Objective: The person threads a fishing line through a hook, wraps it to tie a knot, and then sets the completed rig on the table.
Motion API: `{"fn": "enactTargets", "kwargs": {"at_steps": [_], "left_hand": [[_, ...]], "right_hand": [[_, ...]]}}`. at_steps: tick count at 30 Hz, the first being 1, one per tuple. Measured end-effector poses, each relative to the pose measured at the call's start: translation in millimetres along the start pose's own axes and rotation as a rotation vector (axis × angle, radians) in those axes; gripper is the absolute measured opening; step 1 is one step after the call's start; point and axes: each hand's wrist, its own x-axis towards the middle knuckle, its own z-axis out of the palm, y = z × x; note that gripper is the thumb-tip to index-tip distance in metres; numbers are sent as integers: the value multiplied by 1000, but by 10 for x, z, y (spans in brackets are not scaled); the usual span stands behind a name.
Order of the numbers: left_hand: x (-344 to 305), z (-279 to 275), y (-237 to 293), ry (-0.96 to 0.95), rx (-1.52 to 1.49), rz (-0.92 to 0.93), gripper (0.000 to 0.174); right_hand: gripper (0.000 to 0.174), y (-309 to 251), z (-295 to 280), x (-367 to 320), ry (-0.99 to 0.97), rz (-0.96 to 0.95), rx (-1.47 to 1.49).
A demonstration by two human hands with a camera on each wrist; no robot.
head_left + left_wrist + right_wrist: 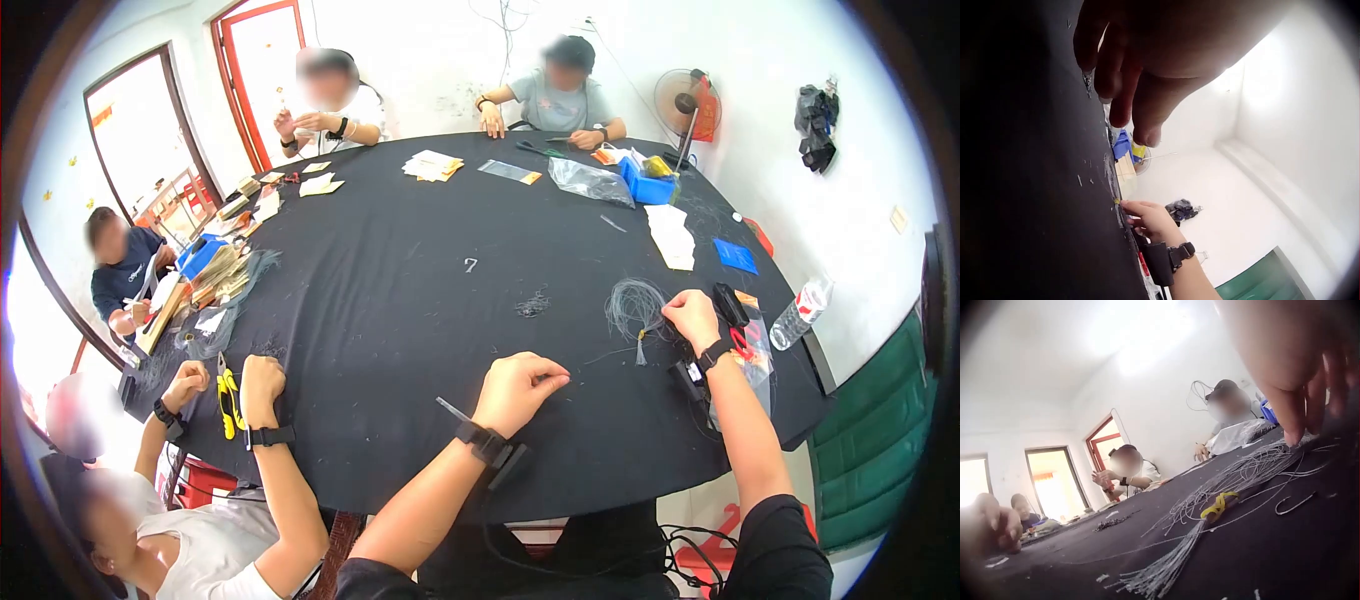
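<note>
My right hand [692,318] reaches to the right side of a coil of clear fishing line [632,303], its thumb and fingertips right at the strands. In the right wrist view a yellow tie [1220,505] binds the bundle, and cut ends fan out below it. A fish hook [1295,504] lies on the cloth beside the coil. I cannot tell whether the right fingers pinch a strand. My left hand [520,390] hovers low over the table, fingers loosely bent, with nothing visible in them. A thin line trails from the bundle toward it.
A heap of small dark pieces [532,303] lies on the black cloth [400,400]. Right of the coil are a black case [730,305], red-handled scissors [741,345] and a water bottle [802,313]. Yellow pliers [229,398] lie by a neighbour's hands. Other people sit around.
</note>
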Motion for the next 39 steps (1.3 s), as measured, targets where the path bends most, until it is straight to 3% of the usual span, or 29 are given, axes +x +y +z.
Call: {"fn": "enactTargets", "kwargs": {"at_steps": [7, 11, 12, 14, 18, 24, 28, 32, 34, 37, 39], "left_hand": [[138, -13, -241, 198, 55, -129, 18], [435, -3, -407, 270, 96, -119, 18], [529, -46, -359, 228, 68, -218, 19], [703, -7, -581, 247, 163, -217, 19], [850, -116, -483, 314, 451, -250, 17], [1110, -190, -527, 221, 454, -189, 19], [1252, -132, -492, 105, 501, -267, 18], [1351, -163, -591, 131, 588, -316, 5], [1321, -245, -462, 92, 603, -384, 7], [1301, -287, -502, 115, 615, -296, 7], [1312, -294, -433, 89, 626, -351, 14]], "right_hand": [[20, 237, 189, 150, 43, -63, 110], [24, 338, 263, 241, -71, -7, 205], [25, 354, 259, 256, -88, -6, 210], [25, 361, 293, 285, -103, -17, 217], [25, 429, 316, 241, -87, -48, 195], [23, 203, 189, 82, -68, -6, 111], [22, 241, 205, 82, -58, -23, 165], [21, 303, 196, 94, -71, -44, 222], [21, 300, 178, 92, -74, -28, 224], [22, 313, 208, 109, -68, -27, 231], [22, 335, 228, 127, -55, -28, 250]]}}
